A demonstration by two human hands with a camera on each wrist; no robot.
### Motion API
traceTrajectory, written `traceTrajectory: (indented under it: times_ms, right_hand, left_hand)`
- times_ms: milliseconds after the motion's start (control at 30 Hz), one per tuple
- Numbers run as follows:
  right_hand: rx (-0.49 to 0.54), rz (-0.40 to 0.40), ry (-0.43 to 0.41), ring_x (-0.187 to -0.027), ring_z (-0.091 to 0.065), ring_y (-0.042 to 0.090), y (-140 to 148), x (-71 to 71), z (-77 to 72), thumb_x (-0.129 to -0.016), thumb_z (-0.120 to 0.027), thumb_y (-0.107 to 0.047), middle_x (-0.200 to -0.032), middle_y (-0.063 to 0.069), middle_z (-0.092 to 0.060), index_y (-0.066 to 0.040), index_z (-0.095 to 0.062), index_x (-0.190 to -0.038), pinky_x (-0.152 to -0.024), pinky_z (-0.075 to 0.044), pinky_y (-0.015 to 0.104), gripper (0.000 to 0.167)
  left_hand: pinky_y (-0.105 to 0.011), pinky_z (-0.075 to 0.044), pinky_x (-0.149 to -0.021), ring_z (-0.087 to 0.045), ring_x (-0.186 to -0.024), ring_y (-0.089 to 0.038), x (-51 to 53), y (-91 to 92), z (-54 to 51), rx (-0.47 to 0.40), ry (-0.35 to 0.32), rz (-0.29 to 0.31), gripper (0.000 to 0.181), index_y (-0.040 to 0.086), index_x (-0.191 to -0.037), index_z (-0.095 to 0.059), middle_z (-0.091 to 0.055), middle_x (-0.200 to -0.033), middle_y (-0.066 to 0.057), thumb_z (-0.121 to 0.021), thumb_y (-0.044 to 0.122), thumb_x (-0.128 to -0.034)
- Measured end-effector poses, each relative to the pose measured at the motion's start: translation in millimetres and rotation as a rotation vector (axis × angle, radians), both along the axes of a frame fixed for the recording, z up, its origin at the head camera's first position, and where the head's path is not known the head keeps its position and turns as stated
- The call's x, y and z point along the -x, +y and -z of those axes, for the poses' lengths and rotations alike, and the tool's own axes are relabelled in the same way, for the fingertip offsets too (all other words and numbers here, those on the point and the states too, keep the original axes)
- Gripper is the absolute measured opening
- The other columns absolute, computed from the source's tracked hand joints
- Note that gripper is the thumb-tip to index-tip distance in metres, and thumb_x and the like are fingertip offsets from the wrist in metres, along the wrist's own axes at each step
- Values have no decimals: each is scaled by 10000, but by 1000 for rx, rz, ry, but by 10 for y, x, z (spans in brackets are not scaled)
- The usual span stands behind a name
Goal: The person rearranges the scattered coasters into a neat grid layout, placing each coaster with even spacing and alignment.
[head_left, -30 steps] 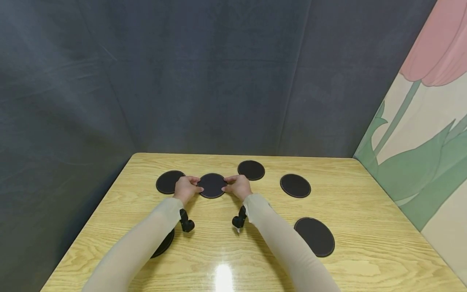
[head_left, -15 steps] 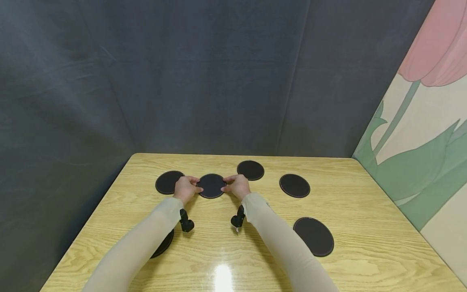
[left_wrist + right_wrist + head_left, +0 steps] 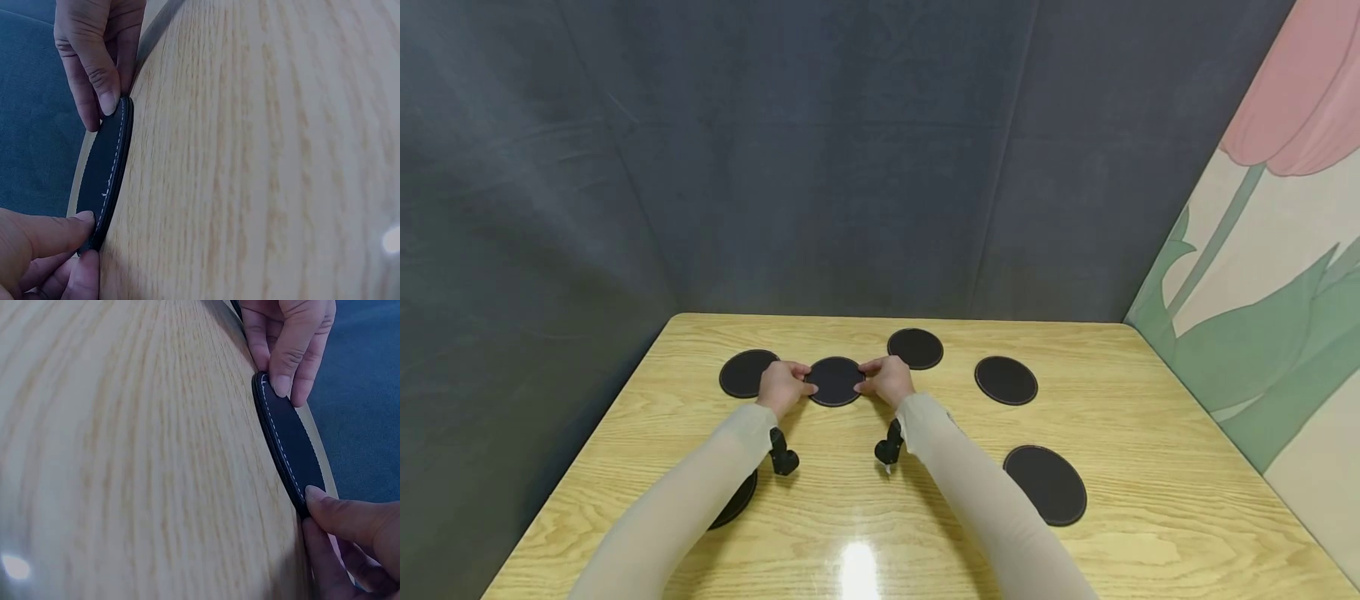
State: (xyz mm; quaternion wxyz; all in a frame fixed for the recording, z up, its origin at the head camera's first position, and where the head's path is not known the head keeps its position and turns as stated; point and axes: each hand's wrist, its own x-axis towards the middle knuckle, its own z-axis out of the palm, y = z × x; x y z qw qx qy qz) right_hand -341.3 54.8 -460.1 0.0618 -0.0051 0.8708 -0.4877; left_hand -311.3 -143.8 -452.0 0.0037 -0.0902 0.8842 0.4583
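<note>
A round black coaster (image 3: 835, 382) with pale stitching round its rim lies at the back middle of the table. My left hand (image 3: 782, 387) pinches its left edge between thumb and fingers. At the opposite edge, my right hand (image 3: 889, 381) grips it the same way. Seen close in the left wrist view, the coaster (image 3: 103, 169) has a thick edge that looks like two layers. Both thumbs rest on its upper face, and in the right wrist view the right fingers (image 3: 328, 562) curl at its side.
Other black coasters lie around: one partly behind my left hand (image 3: 747, 373), one behind the right (image 3: 916, 349), two at the right, a far one (image 3: 1007, 381) and a near one (image 3: 1046, 486). Another coaster (image 3: 737, 502) shows under the left forearm. Dark curtain (image 3: 850, 167) hangs behind the wooden table (image 3: 1150, 467).
</note>
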Motion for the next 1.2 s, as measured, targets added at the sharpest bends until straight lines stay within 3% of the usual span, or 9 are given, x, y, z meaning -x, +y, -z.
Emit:
traceTrajectory:
  times_ms: [200,367,567,800,900,1000,1100,1200]
  right_hand:
    - [11,-2,-23,-1171,-589,276,4,9,-6,-720,-840,-58,-1135,92,-705,-104,-751,-1085,-973,-504,363,378]
    - [59,-31,-30,-1053,-648,249,27,-16,-19,-756,-808,-32,-1155,132,-683,-54,-728,-1120,-812,-570,290,373]
    - [176,-65,-74,-887,-711,237,53,-27,-48,-803,-755,11,-1175,182,-651,8,-680,-1177,-716,-590,257,382]
    - [250,-81,-93,-900,-693,249,105,-52,-121,-854,-717,-27,-1180,194,-641,27,-652,-1207,-761,-592,309,363]
    - [282,-101,-85,-959,-678,289,128,-63,-163,-902,-668,-58,-1174,198,-651,32,-628,-1238,-807,-585,357,350]
    - [321,-125,-74,-1031,-647,350,143,-78,-228,-930,-621,-60,-1187,217,-646,47,-591,-1276,-874,-561,424,364]
    - [365,-151,-63,-1105,-602,407,157,-88,-301,-944,-591,-49,-1224,247,-614,75,-551,-1305,-938,-522,475,384]
    - [382,-163,-46,-1151,-560,436,188,-86,-366,-950,-589,-58,-1246,250,-592,85,-541,-1309,-962,-505,483,389]
  left_hand:
    - [-401,-520,-881,-594,-1063,-290,-2,2,-23,-7,-10,2,369,42,-1141,-702,-657,-1136,-153,-790,52,-783]
    - [-404,-524,-866,-607,-1055,-300,-1,13,-29,6,-2,5,312,27,-1104,-700,-662,-1141,-167,-769,49,-801]
    - [-301,-528,-677,-647,-886,-247,10,23,-44,10,-14,0,250,37,-1103,-705,-679,-1132,-154,-712,56,-853]
    - [-250,-445,-553,-557,-629,-155,-14,6,-129,-50,-29,29,281,38,-1163,-678,-684,-976,-141,-643,56,-885]
    - [-284,-482,-605,-594,-712,-210,-39,18,-209,-86,-35,61,302,35,-1202,-655,-667,-1043,-157,-609,66,-906]
    - [-355,-537,-765,-634,-935,-294,-59,48,-311,-123,-39,95,328,32,-1249,-625,-623,-1203,-167,-587,79,-927]
    - [-427,-525,-894,-598,-1103,-346,-61,88,-415,-173,-36,125,342,26,-1271,-605,-568,-1310,-181,-566,73,-934]
    - [-440,-514,-924,-571,-1153,-340,-46,133,-511,-209,-22,143,338,34,-1260,-614,-556,-1318,-182,-546,61,-930]
